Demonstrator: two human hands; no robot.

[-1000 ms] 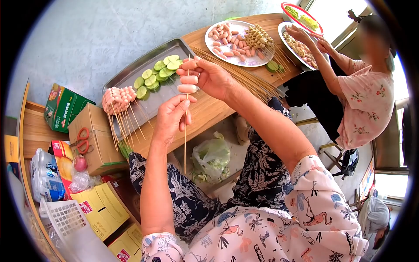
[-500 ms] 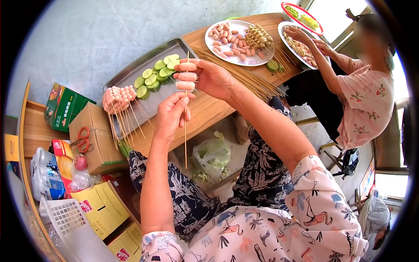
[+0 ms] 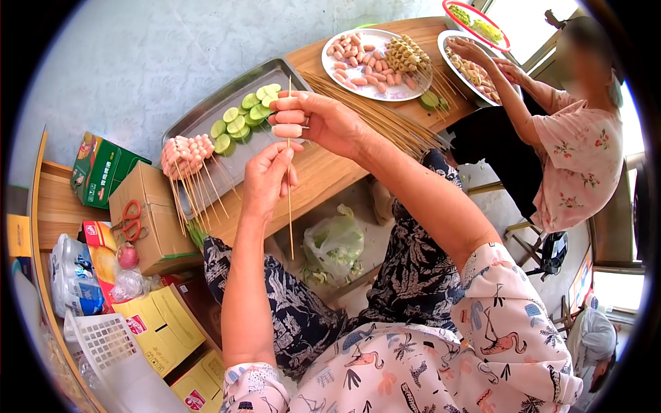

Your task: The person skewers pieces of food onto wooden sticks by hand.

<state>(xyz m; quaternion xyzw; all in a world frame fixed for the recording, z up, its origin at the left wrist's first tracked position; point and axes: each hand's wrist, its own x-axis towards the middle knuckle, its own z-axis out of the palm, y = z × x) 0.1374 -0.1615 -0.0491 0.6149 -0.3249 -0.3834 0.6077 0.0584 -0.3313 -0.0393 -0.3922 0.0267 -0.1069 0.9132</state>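
Note:
My left hand (image 3: 267, 175) pinches a thin wooden skewer (image 3: 290, 220), which stands nearly upright. Above it, my right hand (image 3: 327, 124) has its fingers round small pink sausages (image 3: 288, 130) threaded on the skewer, whose tip sticks out over the fingers. Behind my hands lies a metal tray (image 3: 200, 103) with green slices (image 3: 237, 124) and a bunch of skewered pink sausages (image 3: 184, 157). Loose sausages (image 3: 375, 65) and skewered tan pieces (image 3: 407, 54) are on a white plate (image 3: 385, 96). Long bare skewers (image 3: 372, 113) lie in front of that plate.
A person (image 3: 575, 138) at the right reaches into a white bowl (image 3: 449, 41). Beyond is a red-rimmed basin (image 3: 508, 47). Left are a cardboard box (image 3: 162, 227) with red scissors (image 3: 131, 220), a green box (image 3: 103, 172) and a white basket (image 3: 103, 344). A plastic bag (image 3: 334, 244) lies below the table.
Both hands and the skewer have shifted slightly left and up. The sausages sit nearer my left hand's fingertips, with more of the skewer tip showing above.

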